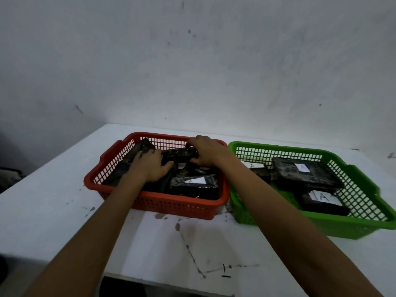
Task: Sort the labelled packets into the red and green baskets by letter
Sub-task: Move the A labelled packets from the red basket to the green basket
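Your black packet (179,154) lies crosswise toward the far wall inside the red basket (171,207), long axis left to right. Your right hand (206,152) curls round its right end. Your left hand (150,166) rests over its left end, and I cannot tell whether it grips.

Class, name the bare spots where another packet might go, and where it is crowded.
Bare: the table in front of both baskets and left of the red basket. The green basket is free along its right side. Crowded: the red basket, filled by packets, left hand and right hand.
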